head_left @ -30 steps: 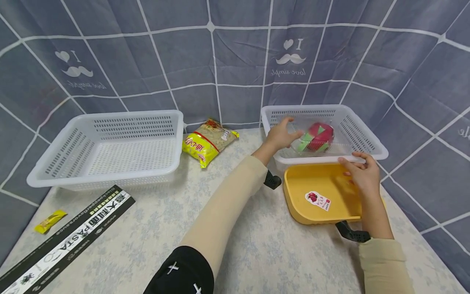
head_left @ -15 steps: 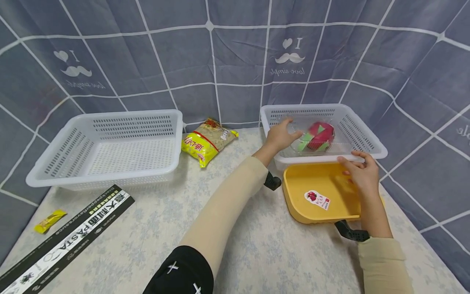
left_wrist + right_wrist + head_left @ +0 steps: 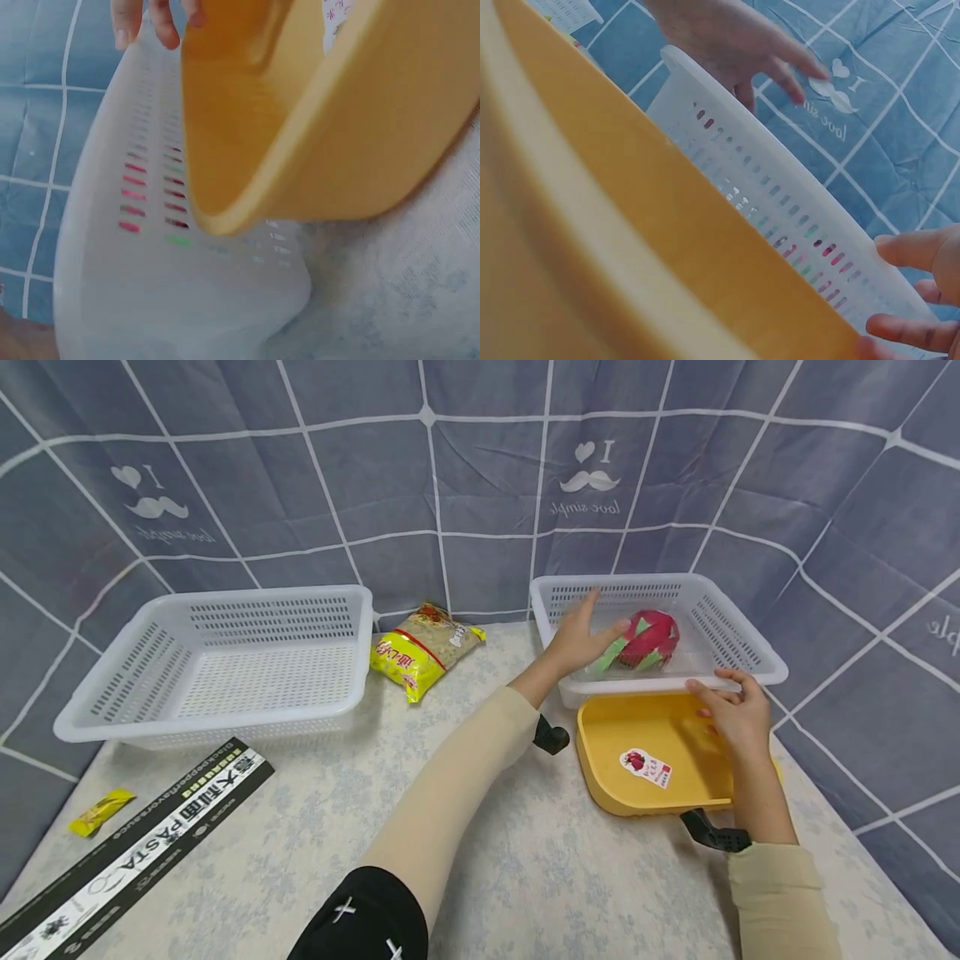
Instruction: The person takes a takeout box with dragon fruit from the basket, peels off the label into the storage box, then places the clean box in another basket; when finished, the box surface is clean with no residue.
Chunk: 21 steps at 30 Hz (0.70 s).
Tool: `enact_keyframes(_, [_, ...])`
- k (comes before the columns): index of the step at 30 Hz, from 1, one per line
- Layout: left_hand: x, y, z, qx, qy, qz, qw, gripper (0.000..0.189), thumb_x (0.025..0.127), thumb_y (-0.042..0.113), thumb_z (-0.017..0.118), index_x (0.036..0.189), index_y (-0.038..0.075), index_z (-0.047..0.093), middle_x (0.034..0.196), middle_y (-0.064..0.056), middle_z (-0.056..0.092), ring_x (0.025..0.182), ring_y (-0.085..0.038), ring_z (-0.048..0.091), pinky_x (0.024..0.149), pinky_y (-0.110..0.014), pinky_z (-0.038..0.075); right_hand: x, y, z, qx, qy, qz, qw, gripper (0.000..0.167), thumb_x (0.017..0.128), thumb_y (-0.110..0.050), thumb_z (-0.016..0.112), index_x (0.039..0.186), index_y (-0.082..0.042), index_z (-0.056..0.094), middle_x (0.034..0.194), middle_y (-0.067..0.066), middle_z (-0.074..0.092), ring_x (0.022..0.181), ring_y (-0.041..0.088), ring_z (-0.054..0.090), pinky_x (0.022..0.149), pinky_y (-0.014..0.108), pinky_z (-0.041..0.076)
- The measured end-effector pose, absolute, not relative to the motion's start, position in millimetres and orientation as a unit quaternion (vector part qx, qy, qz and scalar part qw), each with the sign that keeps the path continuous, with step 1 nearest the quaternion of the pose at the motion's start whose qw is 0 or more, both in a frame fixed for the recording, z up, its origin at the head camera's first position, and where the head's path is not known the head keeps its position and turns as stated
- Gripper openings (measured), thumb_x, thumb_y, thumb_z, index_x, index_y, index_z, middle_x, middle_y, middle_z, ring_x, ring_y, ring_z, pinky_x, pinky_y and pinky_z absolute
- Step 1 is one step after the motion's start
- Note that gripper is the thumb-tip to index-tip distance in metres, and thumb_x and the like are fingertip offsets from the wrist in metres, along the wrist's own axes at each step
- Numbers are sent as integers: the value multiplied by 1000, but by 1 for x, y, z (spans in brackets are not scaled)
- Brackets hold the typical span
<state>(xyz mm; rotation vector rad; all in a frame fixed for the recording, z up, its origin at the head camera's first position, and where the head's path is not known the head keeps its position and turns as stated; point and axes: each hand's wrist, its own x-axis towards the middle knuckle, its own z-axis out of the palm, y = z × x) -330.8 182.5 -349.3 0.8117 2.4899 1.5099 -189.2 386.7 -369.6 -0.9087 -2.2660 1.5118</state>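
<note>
My left hand [image 3: 579, 639] hangs over the left part of the right-hand white basket [image 3: 765, 664], fingers extended and thumb spread away from them. Beside the thumb lies a red and green dragon fruit [image 3: 649, 640] in a clear plastic pack inside that basket. The fruit's colours show through the basket's slots in both wrist views. My right hand [image 3: 738, 714] grips the basket's front rim near its right corner, with fingers on both sides of the rim in the right wrist view. A yellow tub [image 3: 645, 718] with a fruit sticker sits against the basket's front, under my right hand.
Another white basket [image 3: 255, 681] stands at the left. A yellow snack bag [image 3: 427, 647] lies between the baskets. A long black pasta box [image 3: 142, 852] and a small yellow packet [image 3: 101, 812] lie at the left front. A tile-print curtain [image 3: 487, 485] hangs behind.
My left hand's fingers have straightened and spread, with the index pointing further up. The dragon fruit pack has settled lower in the basket. The right hand keeps its place at the rim.
</note>
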Motion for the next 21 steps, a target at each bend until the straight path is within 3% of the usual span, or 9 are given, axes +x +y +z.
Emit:
enact_keyframes(4, [-330,175,-351,286,775,560,63,74,99,45,51,157,28,9,162,3,12,147,-21,11,114,-52,19,-189,385,-369,-322,-781,518,137,60,86,-43,72,134,-19,46,73,-21,59,60,2,59,56,22,50])
enact_keyframes(9, [-330,168,-355,277,725,630,40,69,100,40,50,157,29,14,161,7,14,146,-16,14,115,-49,18,-191,383,-370,-316,-784,517,137,63,87,-43,71,137,-16,45,72,-21,58,60,2,59,57,22,50])
enact_keyframes(13, [-329,163,-357,266,691,671,17,63,101,33,49,156,26,19,160,1,22,144,-13,21,114,-49,23,-189,382,-369,-288,-785,532,132,70,87,-41,72,143,-14,41,71,-22,59,60,2,62,56,19,50])
enact_keyframes(17, [-325,156,-356,269,654,707,4,60,102,26,48,156,18,22,158,-7,25,143,-13,23,114,-40,24,-186,385,-370,-270,-797,524,131,78,89,-40,70,152,-14,31,71,-19,57,57,3,62,54,18,51])
enact_keyframes(21, [-319,146,-355,285,619,732,-2,59,102,19,46,155,10,22,159,-9,24,144,-14,21,114,-27,21,-184,385,-366,-278,-779,541,149,72,91,-39,67,151,-16,34,72,-14,57,52,5,60,51,18,51])
